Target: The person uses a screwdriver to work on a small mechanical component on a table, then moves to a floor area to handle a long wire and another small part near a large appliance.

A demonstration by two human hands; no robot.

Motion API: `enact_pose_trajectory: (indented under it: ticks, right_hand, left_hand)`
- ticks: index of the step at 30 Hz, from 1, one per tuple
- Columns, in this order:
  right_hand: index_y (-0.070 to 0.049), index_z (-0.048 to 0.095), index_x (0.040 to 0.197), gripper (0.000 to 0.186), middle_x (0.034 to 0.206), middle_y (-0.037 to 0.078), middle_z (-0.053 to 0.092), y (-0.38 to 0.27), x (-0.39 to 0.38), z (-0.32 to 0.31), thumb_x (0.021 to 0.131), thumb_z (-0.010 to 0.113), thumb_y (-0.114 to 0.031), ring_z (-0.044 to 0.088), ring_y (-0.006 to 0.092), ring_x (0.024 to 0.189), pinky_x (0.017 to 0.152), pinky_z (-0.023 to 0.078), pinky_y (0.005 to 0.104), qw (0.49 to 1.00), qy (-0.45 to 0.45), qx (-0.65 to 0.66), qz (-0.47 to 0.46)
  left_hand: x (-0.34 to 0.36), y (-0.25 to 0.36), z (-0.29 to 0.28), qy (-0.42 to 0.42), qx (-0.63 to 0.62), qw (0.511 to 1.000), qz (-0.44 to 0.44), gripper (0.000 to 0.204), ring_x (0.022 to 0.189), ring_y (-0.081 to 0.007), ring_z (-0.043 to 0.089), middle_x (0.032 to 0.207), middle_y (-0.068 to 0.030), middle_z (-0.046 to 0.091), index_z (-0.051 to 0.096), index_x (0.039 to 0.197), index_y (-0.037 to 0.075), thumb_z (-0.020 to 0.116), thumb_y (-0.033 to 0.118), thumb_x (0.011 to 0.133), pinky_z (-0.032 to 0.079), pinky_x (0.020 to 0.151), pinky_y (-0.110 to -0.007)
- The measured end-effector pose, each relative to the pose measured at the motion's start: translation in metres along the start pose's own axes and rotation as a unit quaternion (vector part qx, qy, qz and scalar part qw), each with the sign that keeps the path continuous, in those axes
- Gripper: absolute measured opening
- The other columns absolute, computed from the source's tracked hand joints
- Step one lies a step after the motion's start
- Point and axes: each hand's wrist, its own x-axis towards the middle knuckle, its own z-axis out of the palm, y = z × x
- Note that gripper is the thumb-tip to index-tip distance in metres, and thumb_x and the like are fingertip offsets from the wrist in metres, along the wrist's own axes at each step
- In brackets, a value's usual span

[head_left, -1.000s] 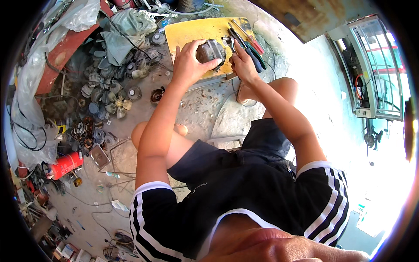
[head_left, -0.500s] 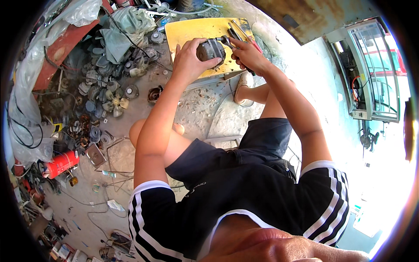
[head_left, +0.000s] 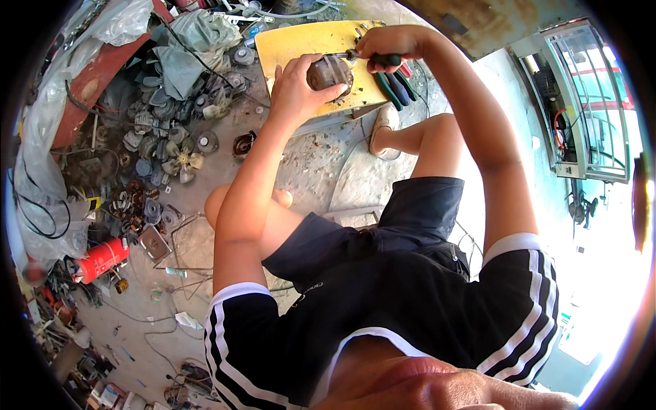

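Observation:
A dark, round electric motor (head_left: 331, 76) rests on a yellow board (head_left: 290, 42), close to its near edge. My left hand (head_left: 297, 89) is wrapped round the motor's left side, thumb across the near face and fingers over the far side. In my right hand (head_left: 396, 45) is a ratchet wrench (head_left: 388, 60) with a dark handle. Its metal head and shaft point left to the motor's far side; the exact contact is hidden by my left fingers. Beside my right hand, pliers (head_left: 398, 90) with dark handles lie at the board's right edge.
Several old motors and a pale fan blade (head_left: 182, 161) are heaped on the floor at left. A red cylinder (head_left: 102, 260) lies farther down. Loose cables cross the concrete. A metal-framed cabinet (head_left: 581, 102) stands at right, and a rusty panel (head_left: 495, 27) is at the top right.
My right hand has moved up and slightly right, swinging the wrench handle away from me. This uncovers the pliers. My left hand stays on the motor.

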Motion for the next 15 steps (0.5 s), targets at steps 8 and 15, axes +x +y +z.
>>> enact_pose_trajectory:
  ticks: [8,15]
  right_hand:
    - [-0.004,0.056,0.118,0.029,0.072,0.002,0.058,0.001,0.014,-0.012,0.092,0.048,-0.013,0.053,0.0052,0.052,0.042,0.045,0.0201,1.0,-0.01,-0.026,0.004]
    - [-0.005,0.041,0.141,0.051,0.081,0.028,0.065,0.075,0.014,0.105,0.093,0.046,-0.018,0.065,0.0429,0.074,0.074,0.052,0.0478,0.87,0.415,-0.105,-0.244]
  left_hand:
    - [0.001,-0.006,0.006,0.021,-0.017,0.999,0.02,0.067,0.107,-0.033,0.056,0.113,-0.0147,0.062,0.059,0.118,0.007,0.083,0.042,0.067,0.041,0.097,-0.043]
    - [0.0,0.001,0.004,0.018,-0.016,1.0,-0.001,0.069,0.105,-0.0339,0.055,0.114,-0.0131,0.063,0.059,0.119,0.008,0.084,0.044,0.064,0.046,0.092,-0.043]
